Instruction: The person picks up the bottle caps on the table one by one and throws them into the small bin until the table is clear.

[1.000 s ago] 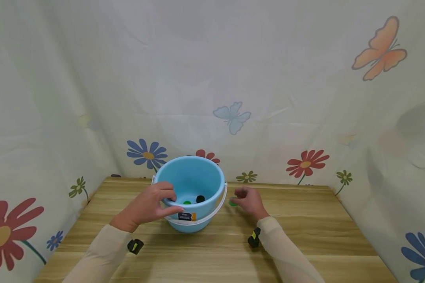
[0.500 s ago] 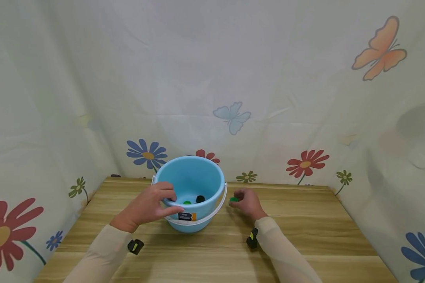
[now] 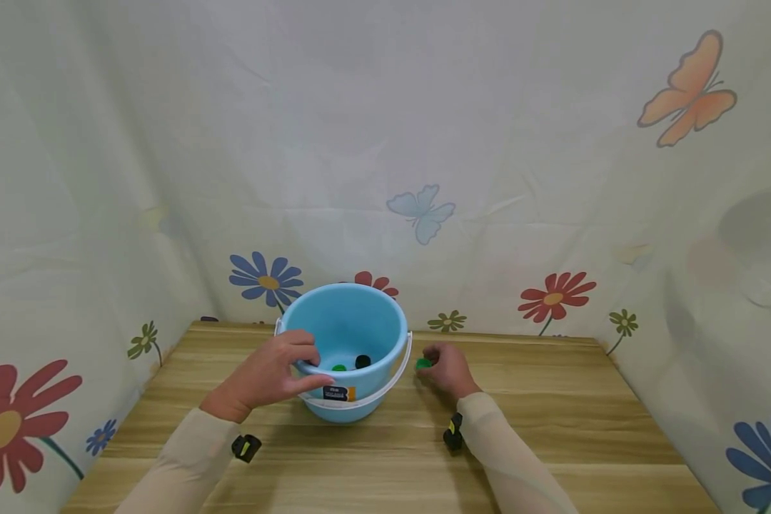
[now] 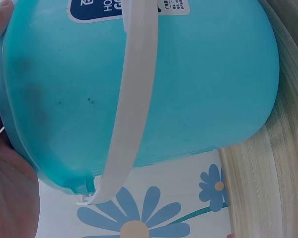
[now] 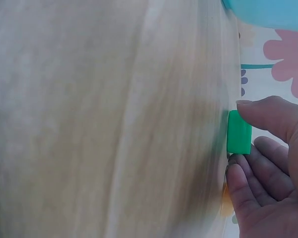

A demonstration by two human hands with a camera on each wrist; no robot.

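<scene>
A light blue bucket [image 3: 353, 314] with a white handle stands on the wooden table. My left hand [image 3: 273, 375] grips its near left rim, fingers over the inside and thumb along the outside. Inside the bucket lie a black piece [image 3: 363, 362] and a green piece [image 3: 339, 368]. To the right of the bucket, my right hand [image 3: 450, 370] pinches a small green bottle cap [image 5: 239, 132] close to the tabletop. In the right wrist view the thumb sits at one side of the cap and the fingertips at the other.
An orange object [image 5: 227, 201] shows partly behind the right fingers, near the table. The white bucket handle [image 3: 385, 389] hangs down the front and right. A curtain [image 3: 520, 214] printed with flowers and butterflies stands behind the table [image 3: 552, 421].
My right wrist has shifted slightly left, and the green bottle cap shows more clearly between thumb and fingers. The left hand and bucket have stayed put.
</scene>
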